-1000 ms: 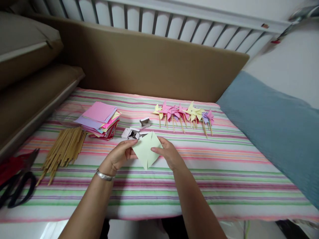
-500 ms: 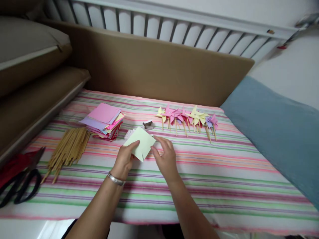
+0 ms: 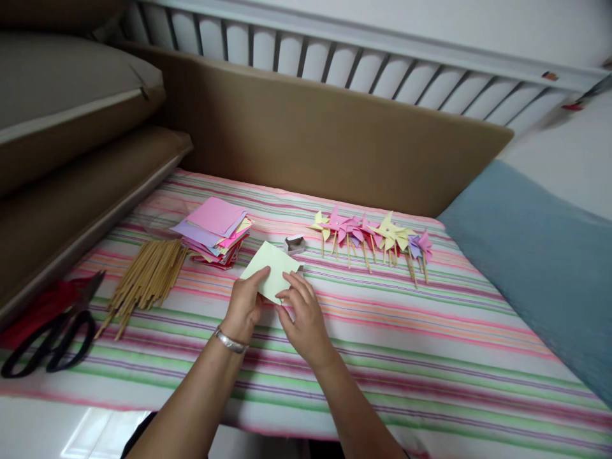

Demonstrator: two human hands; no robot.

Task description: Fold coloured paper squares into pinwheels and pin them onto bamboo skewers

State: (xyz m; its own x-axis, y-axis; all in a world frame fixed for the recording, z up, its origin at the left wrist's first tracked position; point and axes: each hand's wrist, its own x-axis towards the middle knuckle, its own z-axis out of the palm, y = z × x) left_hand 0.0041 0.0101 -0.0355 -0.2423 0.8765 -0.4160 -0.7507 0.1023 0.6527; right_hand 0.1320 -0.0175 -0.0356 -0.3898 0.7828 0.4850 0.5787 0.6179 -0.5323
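Observation:
A pale green paper square (image 3: 270, 262) is held over the cloth, turned so a corner points down. My left hand (image 3: 245, 303), with a silver bracelet on its wrist, grips the left side, thumb on top and fingers underneath. At the lower right, my right hand (image 3: 302, 312) has its fingertips over the edge and its thumb by the bottom corner, closed on the paper. The slit near that corner is mostly covered by the fingers. Just behind the paper sits a small open box (image 3: 295, 244).
Stacked coloured paper squares (image 3: 217, 220) lie left of the box, with wooden sticks (image 3: 146, 280) and black-handled scissors (image 3: 55, 338) nearer the left edge. Several paper pinwheels (image 3: 368, 233) on sticks lie at the back right. A brown board (image 3: 325, 134) rises behind the striped cloth (image 3: 430, 357).
My right hand has come in from the paper's right side and closed around its lower right edge. The left hand keeps its hold. The whole view has shifted slightly.

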